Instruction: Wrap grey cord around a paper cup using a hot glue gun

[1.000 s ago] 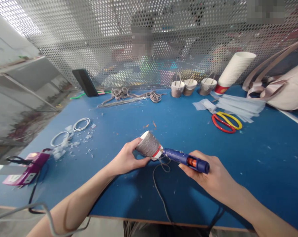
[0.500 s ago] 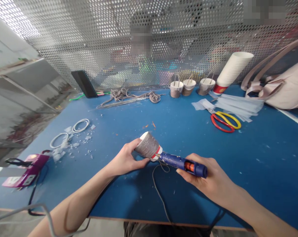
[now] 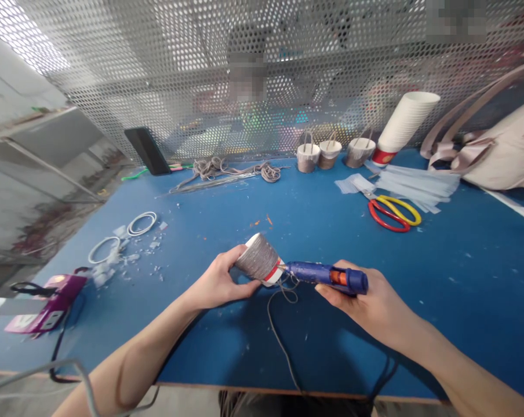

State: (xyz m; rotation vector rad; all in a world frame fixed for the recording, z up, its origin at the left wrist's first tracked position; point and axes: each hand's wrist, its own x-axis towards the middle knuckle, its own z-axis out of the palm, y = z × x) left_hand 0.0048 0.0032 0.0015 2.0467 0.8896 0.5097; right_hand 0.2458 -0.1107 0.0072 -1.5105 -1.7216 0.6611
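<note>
My left hand [image 3: 225,277] is closed round a paper cup [image 3: 258,259], which lies tilted on its side with its mouth toward the upper left. Grey cord covers most of the cup's wall; a red and white band near its base shows bare. From the cup a loose grey cord [image 3: 276,330] loops and runs down over the table's front edge. My right hand [image 3: 366,301] grips a blue glue gun [image 3: 318,273], its nozzle at the red band by the edge of the wrapped cord. Whether the tip touches the cup I cannot tell.
Scissors [image 3: 392,213], clear strips [image 3: 414,186], cord-wrapped cups [image 3: 308,157] and a cup stack [image 3: 405,127] stand or lie back right. Grey cord [image 3: 214,169] and a phone [image 3: 146,150] are at the back. Leftward lie white rings [image 3: 141,223] and a purple power strip [image 3: 48,301].
The glue gun has swung to a more level angle, and its nozzle has moved slightly up along the red band. My left hand and the cup are nearly still.
</note>
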